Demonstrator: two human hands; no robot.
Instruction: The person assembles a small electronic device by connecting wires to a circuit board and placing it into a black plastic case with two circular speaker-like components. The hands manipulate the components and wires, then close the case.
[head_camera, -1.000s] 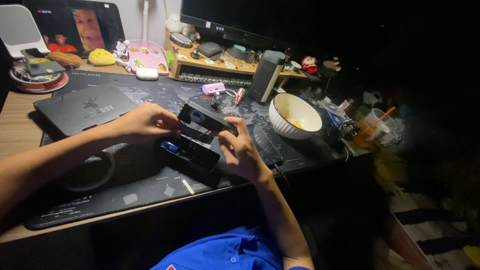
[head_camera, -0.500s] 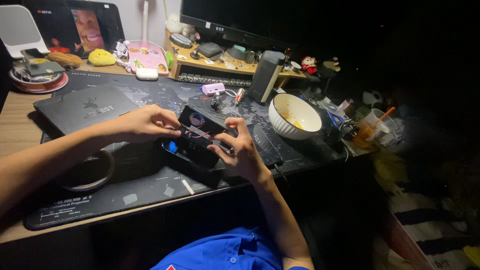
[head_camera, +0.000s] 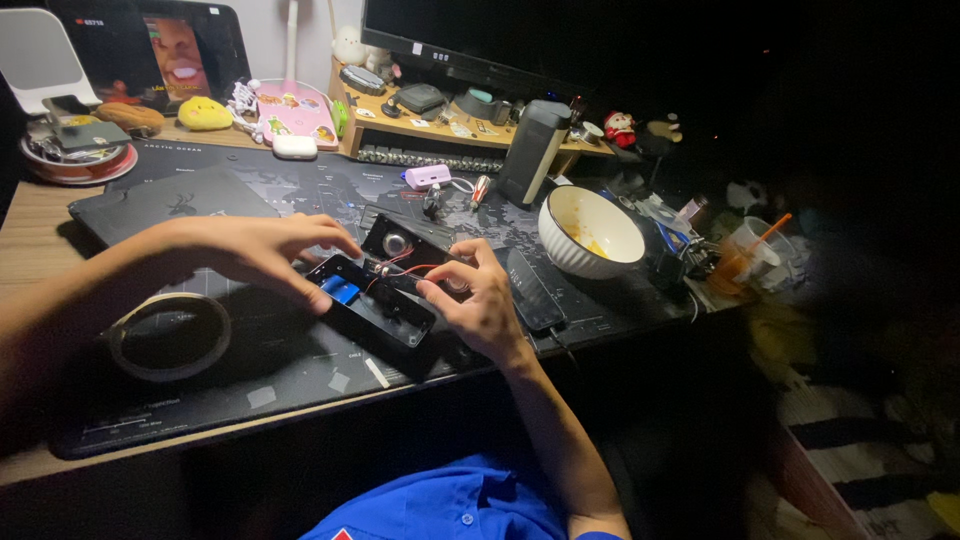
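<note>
The right third of the frame is almost black, so whatever lies beyond the plastic cup at centre right cannot be made out. The monitor at top centre is cut off by the upper edge. The white stand at upper left is cropped by the left edge. The left hand covers the near-left end of the opened black device, and the right hand hides its right part; the small parts inside are too small to identify. The blue shirt runs off the bottom edge.
</note>
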